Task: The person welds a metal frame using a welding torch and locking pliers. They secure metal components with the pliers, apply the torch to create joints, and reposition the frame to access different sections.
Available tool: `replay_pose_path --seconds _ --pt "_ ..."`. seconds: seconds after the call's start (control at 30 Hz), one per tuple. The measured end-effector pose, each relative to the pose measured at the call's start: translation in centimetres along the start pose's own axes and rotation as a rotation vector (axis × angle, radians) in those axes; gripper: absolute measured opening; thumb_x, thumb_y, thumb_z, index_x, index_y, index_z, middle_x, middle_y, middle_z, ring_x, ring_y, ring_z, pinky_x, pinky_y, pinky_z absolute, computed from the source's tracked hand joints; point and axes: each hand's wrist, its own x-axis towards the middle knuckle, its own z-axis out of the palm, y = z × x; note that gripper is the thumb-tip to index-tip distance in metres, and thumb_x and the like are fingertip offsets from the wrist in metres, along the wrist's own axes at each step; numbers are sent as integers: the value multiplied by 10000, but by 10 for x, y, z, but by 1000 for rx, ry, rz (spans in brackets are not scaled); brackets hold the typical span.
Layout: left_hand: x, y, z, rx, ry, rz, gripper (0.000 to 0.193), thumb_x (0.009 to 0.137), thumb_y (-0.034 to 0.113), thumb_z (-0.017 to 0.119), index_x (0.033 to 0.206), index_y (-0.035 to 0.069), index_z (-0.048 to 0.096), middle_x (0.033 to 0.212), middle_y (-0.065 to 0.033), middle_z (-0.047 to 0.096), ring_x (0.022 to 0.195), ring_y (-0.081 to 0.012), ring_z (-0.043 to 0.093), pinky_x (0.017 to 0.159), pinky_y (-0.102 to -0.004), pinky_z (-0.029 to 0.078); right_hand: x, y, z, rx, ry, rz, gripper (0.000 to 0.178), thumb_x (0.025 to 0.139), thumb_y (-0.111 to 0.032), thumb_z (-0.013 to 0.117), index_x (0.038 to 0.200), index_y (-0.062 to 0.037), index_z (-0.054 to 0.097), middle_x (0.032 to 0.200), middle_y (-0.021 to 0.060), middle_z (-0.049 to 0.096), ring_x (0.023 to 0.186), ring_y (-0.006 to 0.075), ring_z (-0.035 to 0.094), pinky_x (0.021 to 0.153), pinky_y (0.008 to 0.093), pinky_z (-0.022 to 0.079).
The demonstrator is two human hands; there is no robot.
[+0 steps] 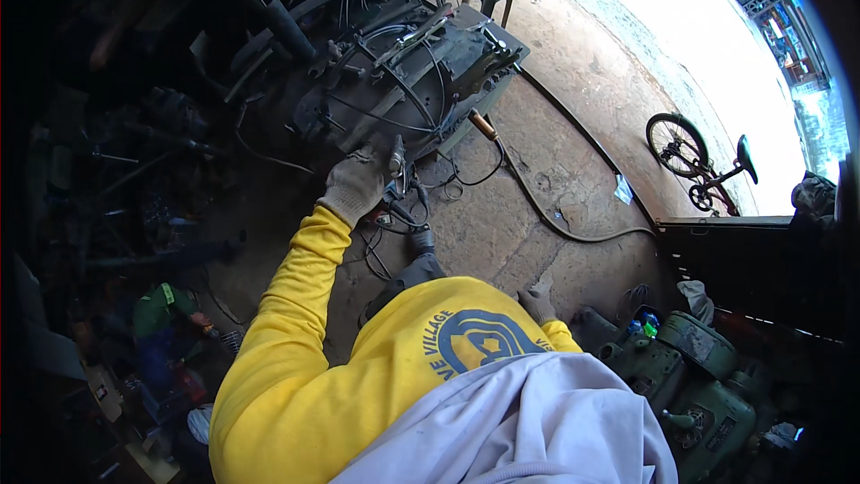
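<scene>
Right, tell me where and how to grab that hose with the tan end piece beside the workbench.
Probably best by the tan end piece, gripped around its barrel, coming from the right. It is a straight cylinder slanting up and leftward toward the workbench, which crowds its left side, while floor shows to its right. The hose itself curves, so would likely steer less well.

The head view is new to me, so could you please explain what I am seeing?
This single picture comes from a wide fisheye camera on a person's head, looking down, so straight edges bend. The yellow top is the wearer's own. The gloved left hand is at the edge of a cluttered bench, beside a metal piece; whether it grips anything is unclear. The gloved right hand is low by the body, with nothing visibly held. Cables lie across the bench, and a hose runs over the floor.
</scene>
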Motion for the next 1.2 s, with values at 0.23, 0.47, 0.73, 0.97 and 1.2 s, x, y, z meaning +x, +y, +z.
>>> replay_pose_path --seconds 0.23,0.47,0.73,0.97,1.2 --pt "-8 3 -34 -207 253 161 454 932 184 616 1357 27 602 1255 -186 683 1101 -341 684 927 -390 566 77 -43 -14 170 -7 -52 526 991 -417 611 1340 -24 634 1128 182 733 1076 280 681 933 341 527" --pt "7 -10 -112 -759 285 -25 251 970 69 630 1199 -19 683 1155 -163 711 1058 -294 700 912 -366 557 156 -32 -47 -402 134 -671 342 943 -210 653 1228 -22 651 1106 152 713 887 253 677 762 359 564" --pt "58 -6 -172 -678 558 -125 302 955 96 704 1245 16 670 1194 -165 706 1089 -304 700 907 -364 565 198 -174 -109 287 -198 -163 433 957 -289 684 1265 15 660 935 103 711 683 199 666 630 323 550" --pt "66 14 -190 -618 420 -447 325 984 102 662 1297 16 639 1270 -147 673 1156 -275 659 982 -358 526 200 -311 -191 399 66 -580 363 1015 -357 643 1161 -34 723 715 -15 580 584 80 504 537 265 405" --pt "120 30 -208 99 374 -46 334 936 75 699 1264 39 647 1259 -146 658 1140 -307 664 927 -362 571 83 -501 -236 643 -301 -1030 358 1051 -306 613 1203 4 708 882 9 660 754 69 565 674 229 456"
